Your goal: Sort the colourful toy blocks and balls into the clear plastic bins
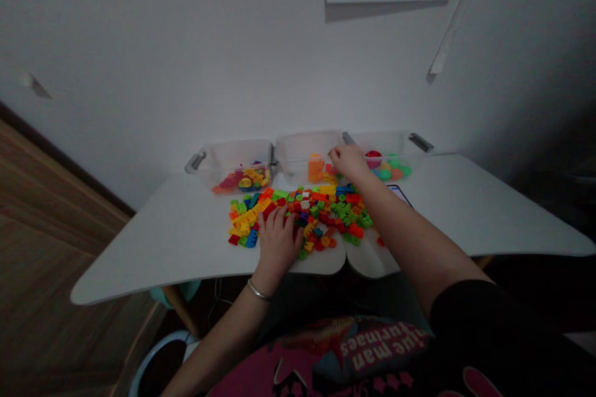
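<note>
A wide pile of small plastic building blocks (344,214) in many colours lies on the white table. My left hand (279,239) rests on the left part of the pile, its fingers spread over the blocks. My right hand (349,161) is over the right front edge of the middle clear bin (293,149), fingers bent together and pointing down. Anything between those fingertips is hidden or too small to make out. Inside that bin are several orange and yellow pieces (316,169).
A left clear bin (223,155) holds mixed coloured pieces; a right clear bin (395,141) holds round ones. Partly behind my right forearm lies a phone (399,193). The wall (195,49) stands behind the bins. The white table (153,242) has a notch at its front.
</note>
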Available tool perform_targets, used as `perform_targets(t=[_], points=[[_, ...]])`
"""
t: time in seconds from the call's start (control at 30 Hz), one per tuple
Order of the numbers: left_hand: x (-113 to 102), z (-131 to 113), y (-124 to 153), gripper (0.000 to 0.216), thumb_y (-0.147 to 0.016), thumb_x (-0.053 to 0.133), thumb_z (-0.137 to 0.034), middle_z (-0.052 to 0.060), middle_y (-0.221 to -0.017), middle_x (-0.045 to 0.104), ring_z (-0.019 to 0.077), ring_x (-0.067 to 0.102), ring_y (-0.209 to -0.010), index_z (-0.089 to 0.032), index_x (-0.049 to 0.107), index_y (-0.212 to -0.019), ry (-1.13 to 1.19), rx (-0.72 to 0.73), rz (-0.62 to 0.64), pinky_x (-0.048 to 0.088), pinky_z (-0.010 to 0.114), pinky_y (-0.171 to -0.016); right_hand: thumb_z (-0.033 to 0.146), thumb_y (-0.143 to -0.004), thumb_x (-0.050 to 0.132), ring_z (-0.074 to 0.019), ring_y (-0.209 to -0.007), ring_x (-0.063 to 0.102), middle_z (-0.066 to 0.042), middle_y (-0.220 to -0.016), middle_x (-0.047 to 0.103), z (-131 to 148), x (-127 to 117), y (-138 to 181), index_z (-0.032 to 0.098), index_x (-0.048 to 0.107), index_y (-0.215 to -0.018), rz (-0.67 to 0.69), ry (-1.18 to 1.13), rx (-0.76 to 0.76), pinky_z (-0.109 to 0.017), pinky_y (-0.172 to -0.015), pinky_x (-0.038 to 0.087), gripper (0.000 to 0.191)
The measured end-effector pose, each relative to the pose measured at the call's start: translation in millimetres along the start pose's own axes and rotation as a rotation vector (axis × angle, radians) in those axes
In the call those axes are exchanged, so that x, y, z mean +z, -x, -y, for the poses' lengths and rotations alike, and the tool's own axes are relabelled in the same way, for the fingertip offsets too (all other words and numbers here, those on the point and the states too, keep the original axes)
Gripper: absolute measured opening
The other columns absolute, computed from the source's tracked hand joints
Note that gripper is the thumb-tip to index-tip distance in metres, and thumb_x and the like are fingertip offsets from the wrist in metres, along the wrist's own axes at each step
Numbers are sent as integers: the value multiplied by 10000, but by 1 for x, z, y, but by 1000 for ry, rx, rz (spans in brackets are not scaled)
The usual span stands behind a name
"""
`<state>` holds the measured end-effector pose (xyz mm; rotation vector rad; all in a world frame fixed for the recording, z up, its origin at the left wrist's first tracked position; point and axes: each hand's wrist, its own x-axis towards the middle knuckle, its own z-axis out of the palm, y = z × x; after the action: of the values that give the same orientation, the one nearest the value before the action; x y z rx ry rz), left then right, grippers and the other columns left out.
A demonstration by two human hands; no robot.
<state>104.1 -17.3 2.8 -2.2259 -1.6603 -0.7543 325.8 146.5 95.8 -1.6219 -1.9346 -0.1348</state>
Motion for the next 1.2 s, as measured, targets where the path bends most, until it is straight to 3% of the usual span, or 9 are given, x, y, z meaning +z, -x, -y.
perform_targets(t=[0.2,0.33,0.4,0.5,0.6,0.7,0.93,1.2], points=[[2,1,1,353,-895,549,-332,144,-1387,584,350,496,-1280,-184,659,-1196,8,-1,-6,211,665,-1170,301,-962,434,-297,-957,669,-146,-793,737,-7,6,4,151,731,-788,-35,-29,-115,-491,-991,440,376],[1,0,0,360,-896,548,-331,143,-1392,581,349,490,-1287,-177,658,-1203,6,-3,1,208,664,-1173,302,-967,440,-294,-1002,666,-142,-893,750,-10,4,4,156,730,-839,10,-97,-137,-504,-1025,414,349],[1,0,0,364,-899,545,-330,145,-1392,581,347,490,-1287,-172,657,-1207,0,1,1,210,661,-1175,297,-950,462,-273,-1060,650,-119,-1020,749,-9,-3,5,167,732,-964,14,-176,-161,-480,-1039,417,300],[1,0,0,359,-897,550,-324,143,-1385,588,344,496,-1282,-177,659,-1206,-2,7,-6,214,656,-1174,289,-917,486,-244,-1131,610,-86,-1162,715,-4,-21,14,189,697,-1121,-93,-277,-196,-446,-1049,423,310],[2,0,0,357,-898,552,-327,141,-1378,593,347,501,-1277,-175,660,-1203,2,11,-11,215,656,-1172,278,-898,500,-246,-1087,614,-91,-1141,710,3,-40,35,190,686,-1141,-192,-327,-197,-437,-1012,449,319],[2,0,0,356,-901,545,-330,147,-1371,596,351,501,-1276,-169,660,-1197,0,10,-12,215,657,-1171,276,-887,511,-249,-1022,629,-91,-1095,717,8,-49,64,200,697,-1091,-181,-336,-160,-422,-951,482,287],[1,-2,-1,355,-903,541,-326,151,-1359,603,348,501,-1277,-165,663,-1195,-11,8,-15,206,647,-1180,264,-868,559,-332,-1067,604,-154,-1129,705,-6,-23,118,143,695,-1116,-11,14,-25,-471,-962,444,308],[-2,-2,0,360,-900,549,-332,136,-1372,598,354,491,-1282,-184,662,-1208,-8,-6,5,196,677,-1171,154,-931,430,-309,-1184,556,-134,-1259,678,-25,0,118,151,665,-1224,72,148,-11,-430,-998,408,376]])
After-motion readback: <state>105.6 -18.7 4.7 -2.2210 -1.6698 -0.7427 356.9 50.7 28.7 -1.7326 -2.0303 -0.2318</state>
